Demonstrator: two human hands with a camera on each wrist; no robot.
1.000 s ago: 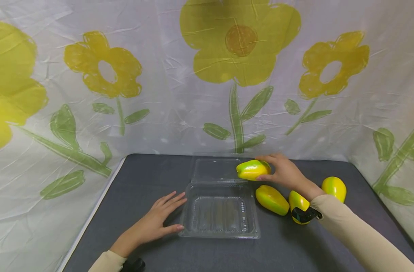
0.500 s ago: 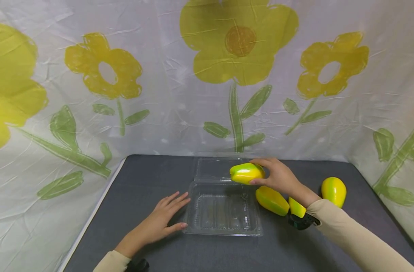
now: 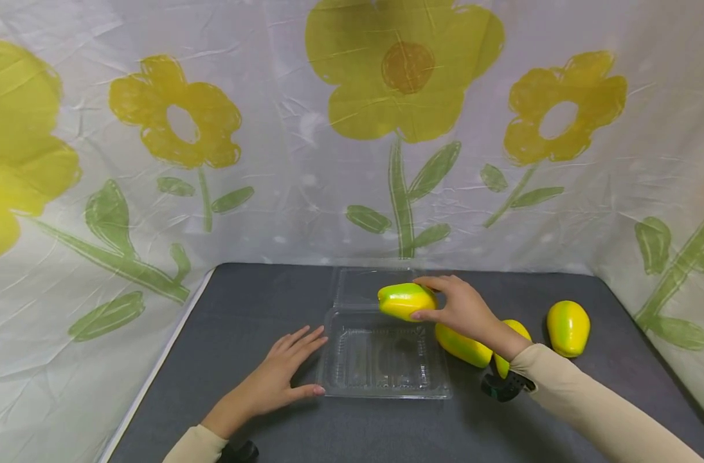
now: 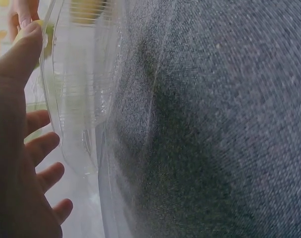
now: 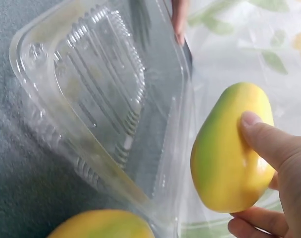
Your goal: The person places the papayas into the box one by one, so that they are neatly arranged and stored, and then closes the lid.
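Left hand at the container's left edge, fingers spread and fairly straight, thumb apart and pointing at the rim; cannot tell if it touches the plastic. Hands are bare, beige sleeves.

Clear container sits mid-tabletop, base nearest the person, lid folded back flat behind it. So opening looks done. All four mangoes are outside the base, so going by how things lie, none is in; one is lifted, three are untouched. Early stage, I'd judge.

Held mango is in the air, over the far right part of the base near the hinge line, not set down. Lies roughly sideways, its narrower end toward the left. Glossy, smooth, plump; mostly bright yellow, broad green band along the upper side in the head view. No marks visible on the side shown.

Right hand pinches it from the right, thumb on one face, fingers round the other; black strap device on that wrist.

Second mango just right of the base, partly under the right hand in view. Third mango next to it, half hidden by the wrist. Fourth mango farthest right, apart, fully visible, yellow with a faint green stripe.
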